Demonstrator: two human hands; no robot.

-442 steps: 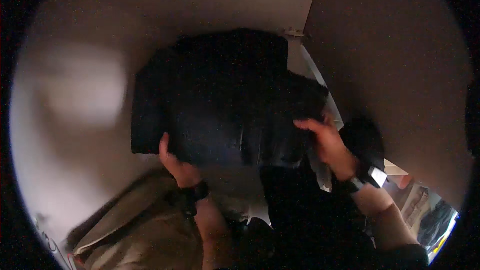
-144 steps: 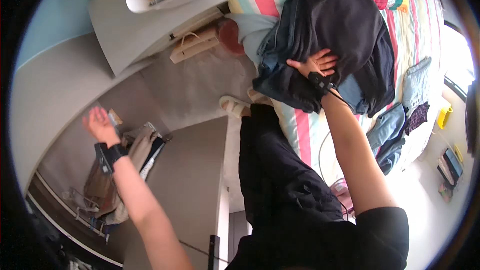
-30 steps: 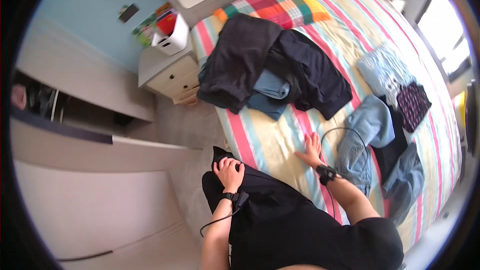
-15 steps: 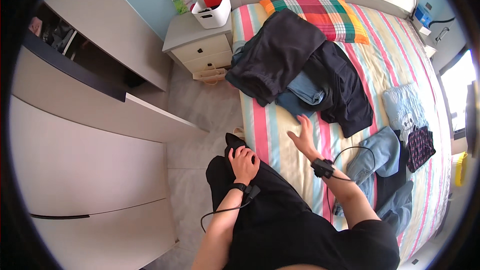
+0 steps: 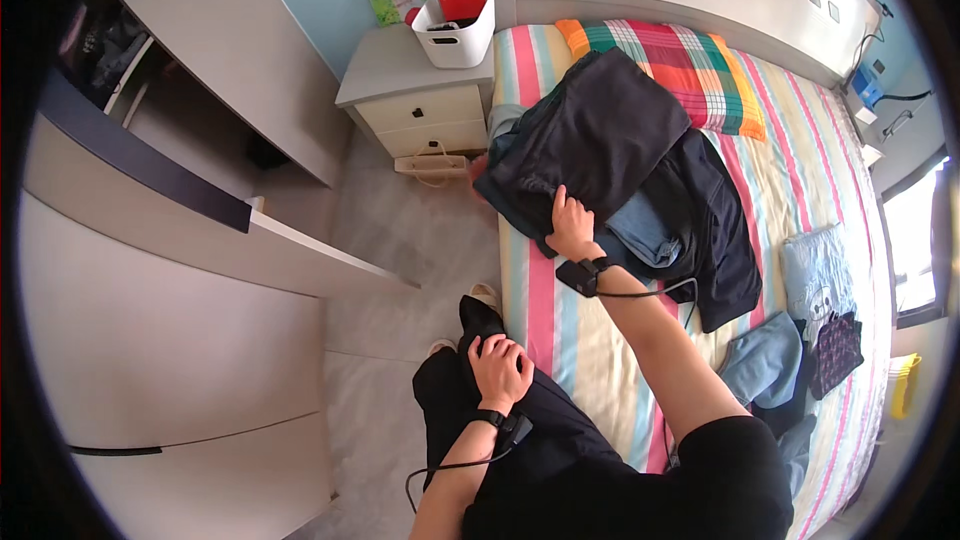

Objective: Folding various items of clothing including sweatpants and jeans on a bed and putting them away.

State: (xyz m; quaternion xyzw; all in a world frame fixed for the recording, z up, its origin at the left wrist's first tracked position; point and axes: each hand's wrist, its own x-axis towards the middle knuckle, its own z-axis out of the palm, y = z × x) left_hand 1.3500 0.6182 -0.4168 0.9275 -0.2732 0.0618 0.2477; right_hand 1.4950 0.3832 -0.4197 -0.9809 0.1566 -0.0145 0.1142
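A folded black pair of trousers [image 5: 625, 120] lies on top of a heap at the bed's near left side. My right hand [image 5: 573, 225] rests at its lower edge, fingers stretched onto the cloth and no grip visible. Under and beside it are folded blue jeans [image 5: 645, 230] and a dark navy garment [image 5: 722, 240] that spreads to the right. My left hand [image 5: 500, 372] lies flat on my knee in black trousers, fingers a little apart, holding nothing. Both wrists carry a strapped black device with a cable.
The striped bed [image 5: 590, 360] also bears a plaid pillow [image 5: 680, 65], a light blue folded garment [image 5: 815, 265], a dark patterned piece [image 5: 835, 352] and more denim [image 5: 765, 360]. A nightstand [image 5: 400, 75] with a white bin [image 5: 460, 45] stands beyond. At left, a wardrobe drawer [image 5: 330, 245] juts out.
My right hand has reached forward and left from above the bed onto the black trousers. My left hand stays on my knee. The view has shifted, so the bed appears lower and further right.
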